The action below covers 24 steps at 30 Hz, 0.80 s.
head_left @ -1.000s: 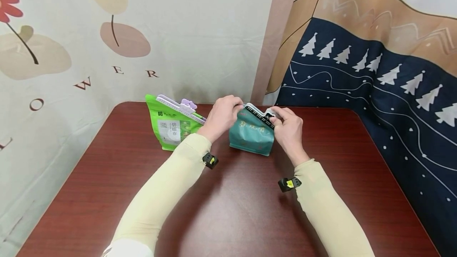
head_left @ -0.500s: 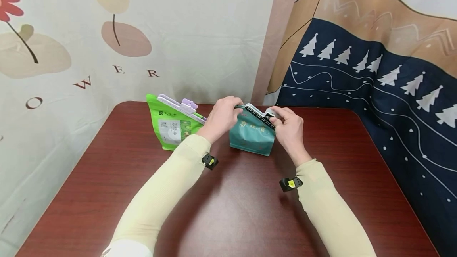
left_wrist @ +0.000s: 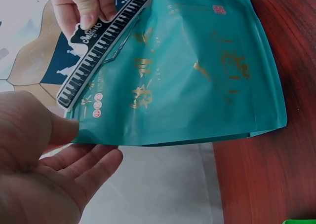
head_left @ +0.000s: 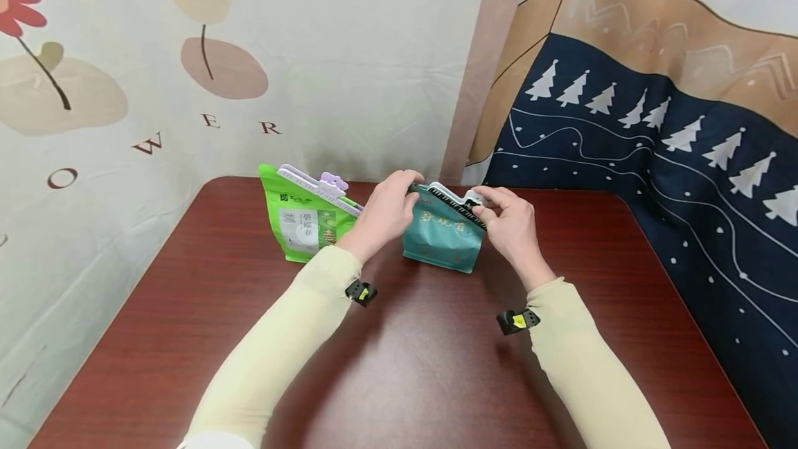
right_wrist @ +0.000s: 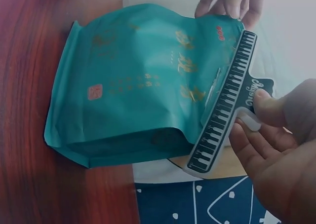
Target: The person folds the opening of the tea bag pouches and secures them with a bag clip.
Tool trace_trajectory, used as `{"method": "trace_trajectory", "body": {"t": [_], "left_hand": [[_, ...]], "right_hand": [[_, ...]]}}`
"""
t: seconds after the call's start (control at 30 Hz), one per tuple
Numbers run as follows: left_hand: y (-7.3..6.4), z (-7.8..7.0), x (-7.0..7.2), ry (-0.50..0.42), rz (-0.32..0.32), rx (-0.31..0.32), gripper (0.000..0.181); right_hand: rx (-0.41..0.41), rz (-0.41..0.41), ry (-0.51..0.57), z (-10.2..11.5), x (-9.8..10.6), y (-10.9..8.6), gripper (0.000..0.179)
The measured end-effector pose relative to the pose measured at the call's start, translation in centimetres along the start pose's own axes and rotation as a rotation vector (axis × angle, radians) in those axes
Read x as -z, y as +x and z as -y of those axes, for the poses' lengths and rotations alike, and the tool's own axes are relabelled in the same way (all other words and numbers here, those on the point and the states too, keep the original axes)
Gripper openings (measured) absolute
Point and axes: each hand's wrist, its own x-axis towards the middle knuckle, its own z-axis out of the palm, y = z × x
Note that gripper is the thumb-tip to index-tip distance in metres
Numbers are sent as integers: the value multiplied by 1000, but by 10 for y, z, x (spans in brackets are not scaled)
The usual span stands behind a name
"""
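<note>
A teal tea bag (head_left: 441, 238) with gold lettering stands on the table. Across its top edge lies a long sealing clip (right_wrist: 223, 105) printed with black-and-white piano keys. My left hand (head_left: 389, 208) pinches the bag's upper left corner; in the left wrist view the thumb is in front and the fingers (left_wrist: 98, 169) reach behind. With thumb and fingers my right hand (head_left: 512, 224) pinches the clip's handle, as the right wrist view shows. The bag's top at the right end is hidden behind the clip and hand.
Left of the teal bag stands a bright green tea bag (head_left: 293, 224) with a lilac clip (head_left: 318, 186) along its slanted top. My left forearm partly covers it. The dark red wooden table (head_left: 399, 366) ends at a patterned cloth (head_left: 349, 75) behind.
Both wrists have spread slightly apart. The piano clip has shifted a little to the right, and more teal shows at the bag's upper left. The green bag stays in place.
</note>
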Motion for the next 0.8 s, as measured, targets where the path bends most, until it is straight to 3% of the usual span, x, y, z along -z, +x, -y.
{"method": "trace_trajectory", "body": {"t": [0.43,0.67,0.8], "left_hand": [[-16,-2,11,-21,84,9,49],[-24,-5,15,8,100,-21,55],[-31,-7,20,41,100,-43,56]], "right_hand": [[25,130,-8,-1,17,5,34],[54,142,-7,1,22,1,35],[112,129,-34,1,25,-1,36]]}}
